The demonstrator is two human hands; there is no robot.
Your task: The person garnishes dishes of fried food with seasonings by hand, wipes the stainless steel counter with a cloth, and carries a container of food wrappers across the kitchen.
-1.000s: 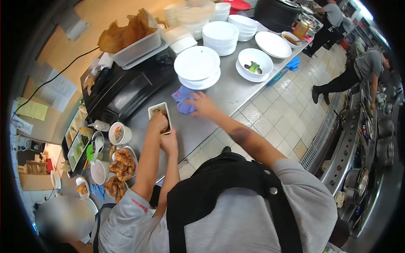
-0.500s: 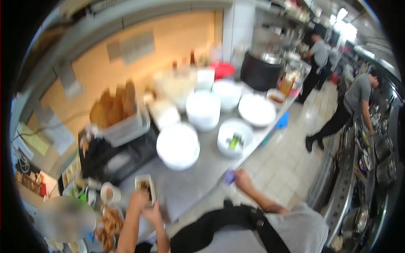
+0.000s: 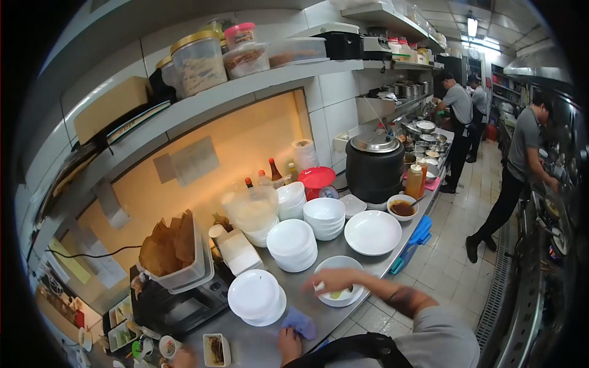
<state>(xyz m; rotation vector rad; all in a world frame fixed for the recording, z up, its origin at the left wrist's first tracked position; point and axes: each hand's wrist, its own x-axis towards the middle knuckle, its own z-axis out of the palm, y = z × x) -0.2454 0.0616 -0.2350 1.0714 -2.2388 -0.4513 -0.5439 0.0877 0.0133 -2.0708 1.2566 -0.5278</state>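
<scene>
No legible text, posted papers point(image 3: 195, 161) unreadable, shelf lettering point(image 3: 127, 127) too small

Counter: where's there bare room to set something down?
Best patch: counter between the tub and the left hand, in front of the plates. A smaller gap separates the plates from the bowl under the right hand. It's crowded along the back, with stacked bowls, and around the pot.

A purple-blue cloth point(image 3: 299, 324) shows against a silver-grey table point(image 3: 253, 348). The bowl point(image 3: 339, 262) and plates point(image 3: 257, 293) are plain white, the large pot point(image 3: 373, 175) black, the paper sheets point(image 3: 169, 248) golden brown. Grey sleeve point(image 3: 451, 325), black apron point(image 3: 350, 356); the floor point(image 3: 445, 245) bears a pale tile grid.
</scene>
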